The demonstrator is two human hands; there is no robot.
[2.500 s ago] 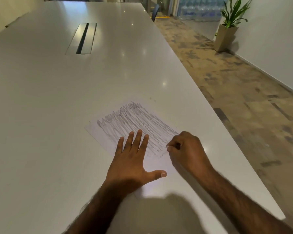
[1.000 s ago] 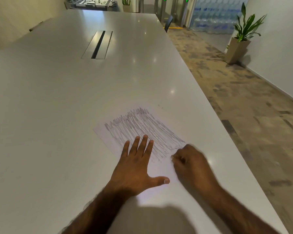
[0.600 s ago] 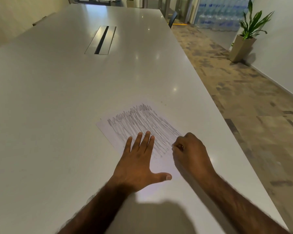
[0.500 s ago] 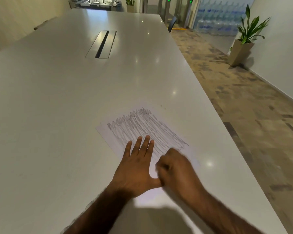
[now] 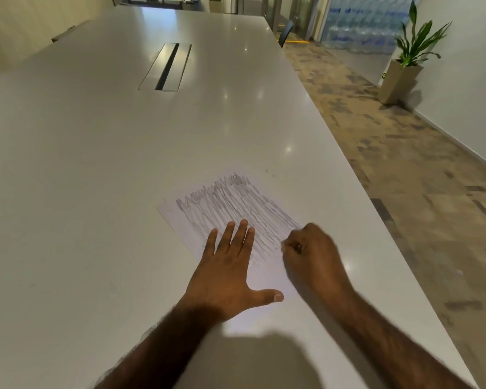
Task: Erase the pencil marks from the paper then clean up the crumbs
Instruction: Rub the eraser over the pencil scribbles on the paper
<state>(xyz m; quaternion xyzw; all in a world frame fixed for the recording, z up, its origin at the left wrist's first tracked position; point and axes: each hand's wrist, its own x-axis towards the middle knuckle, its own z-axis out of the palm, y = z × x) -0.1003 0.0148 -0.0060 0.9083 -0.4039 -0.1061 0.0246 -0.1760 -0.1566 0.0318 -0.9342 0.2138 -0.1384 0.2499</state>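
At the near right corner of the long white glossy table (image 5: 96, 164), a white sheet of paper (image 5: 177, 217) is lying at a slant, covered across most of its face with dense grey pencil scribble (image 5: 236, 209). The left hand (image 5: 227, 273) is lying flat and released on the sheet's near half, fingers spread and thumb out to the side, pinning it down. The right hand (image 5: 309, 256) is clenched into a fist at the sheet's right edge, working on the scribble there; it is presumably gripping an eraser, though the fingers are hiding whatever it is. Most of the marks are looking untouched, so this is reading as early going. To do this well, the pinning hand is wanting to sit just beside the rubbing spot, with short strokes running away from it so the thin paper is not buckling or tearing. No crumbs are clear enough to make out. As for containers, nothing is offering itself for crumbs: only a tall tapered beige planter (image 5: 399, 82) holding a green leafy plant (image 5: 415, 37), standing well apart on the floor by the white wall.
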